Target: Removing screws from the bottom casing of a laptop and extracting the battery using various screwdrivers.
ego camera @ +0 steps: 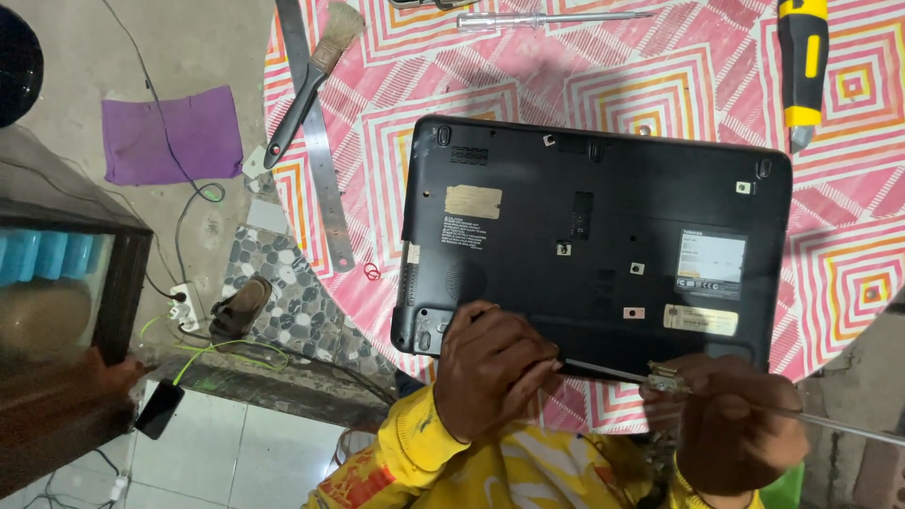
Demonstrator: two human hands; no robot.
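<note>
Head view: my left hand [490, 372] presses on the near edge of a black laptop [603, 245] lying upside down on the pink patterned counter [848, 283], fingers curled around the tip end of a thin metal rod [613, 371]. My right hand [731, 429] is closed around the same rod farther along. A paintbrush [311, 80], steel ruler [316, 141], screwdriver [547, 19] and yellow utility knife [803, 66] lie beyond. If the rod slips, it could gouge the casing.
</note>
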